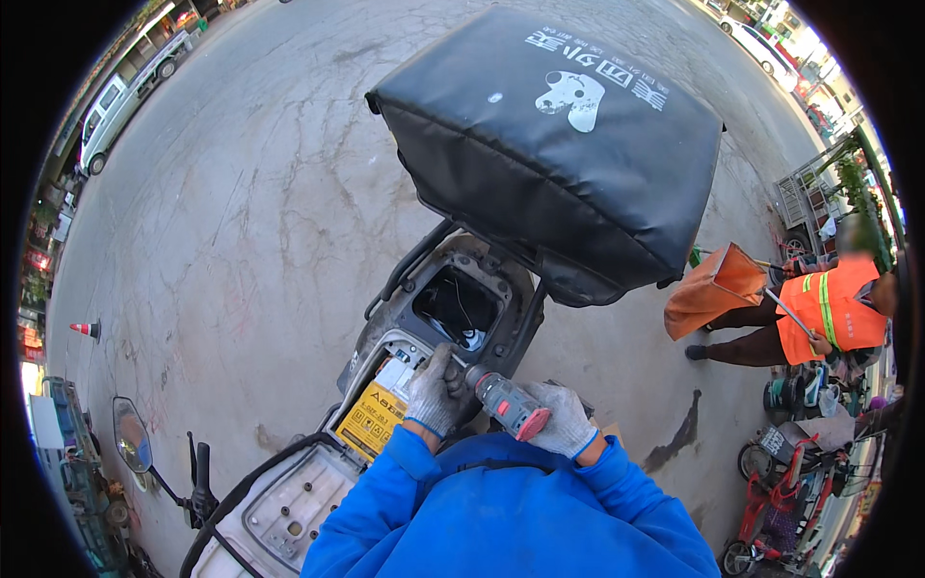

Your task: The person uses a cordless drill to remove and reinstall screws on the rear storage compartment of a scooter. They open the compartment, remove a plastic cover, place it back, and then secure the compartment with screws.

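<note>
My right hand [559,422], in a grey knit glove, is closed round a red and grey cordless drill [509,403]. The drill's nose points up and left, toward the scooter's rear body. My left hand [436,393], gloved too, has its fingers curled together just left of the drill's nose; whatever they pinch is too small to make out. Beside the left hand lies a yellow-labelled battery [374,420] in the scooter's uncovered compartment. Ahead of both hands is a dark square opening [455,306] in the scooter's rear body [515,279].
A large black delivery box [540,144] sits on the scooter's rear rack. The pale underside of the raised seat [279,506] is at lower left, near a mirror [132,433]. At right, a person in an orange vest [848,313] carries an orange bag [715,294] near parked bikes [771,506].
</note>
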A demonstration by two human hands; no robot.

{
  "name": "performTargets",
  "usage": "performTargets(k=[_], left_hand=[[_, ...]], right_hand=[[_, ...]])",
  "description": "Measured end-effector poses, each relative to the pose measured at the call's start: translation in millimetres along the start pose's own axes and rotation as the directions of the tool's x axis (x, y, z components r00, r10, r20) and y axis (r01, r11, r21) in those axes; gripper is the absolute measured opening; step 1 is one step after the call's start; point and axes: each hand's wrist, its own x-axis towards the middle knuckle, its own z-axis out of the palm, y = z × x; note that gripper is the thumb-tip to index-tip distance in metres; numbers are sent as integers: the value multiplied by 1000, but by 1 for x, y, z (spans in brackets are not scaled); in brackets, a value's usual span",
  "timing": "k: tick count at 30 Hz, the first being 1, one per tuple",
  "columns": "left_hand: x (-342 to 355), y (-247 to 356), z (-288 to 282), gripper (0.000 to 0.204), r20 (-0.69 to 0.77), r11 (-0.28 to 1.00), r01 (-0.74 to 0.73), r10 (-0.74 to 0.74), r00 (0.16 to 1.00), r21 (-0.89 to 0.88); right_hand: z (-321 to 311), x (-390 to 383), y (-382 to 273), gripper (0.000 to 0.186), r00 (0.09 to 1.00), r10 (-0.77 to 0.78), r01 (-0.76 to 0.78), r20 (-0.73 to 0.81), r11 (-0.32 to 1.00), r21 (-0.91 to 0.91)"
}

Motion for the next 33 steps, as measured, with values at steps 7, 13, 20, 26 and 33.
performTargets(k=[7, 13, 20, 26, 33], left_hand=[[55, -43, -2, 26, -93, 927, 70, -39, 995, 369], [98, -58, 29, 28, -155, 862, 127, -57, 986, 491], [172, -83, 33, 35, -68, 929, 137, -121, 990, 342], [199, -99, 28, 34, 69, 968, 243, -247, 967, 57], [212, -93, 40, 18, -45, 954, 300, -300, 953, -5]], right_hand=[[1, -16, 26, 42, 975, 222, -222, -29, 975, 9], [-6, 0, 54, 39, 948, 313, -314, -59, 950, -3], [-17, 54, 68, 37, 905, 419, -423, -70, 905, -48], [-25, 95, 78, 33, 851, 526, -526, -15, 849, -47], [-19, 115, 102, 43, 939, 344, -329, -25, 871, -365]])
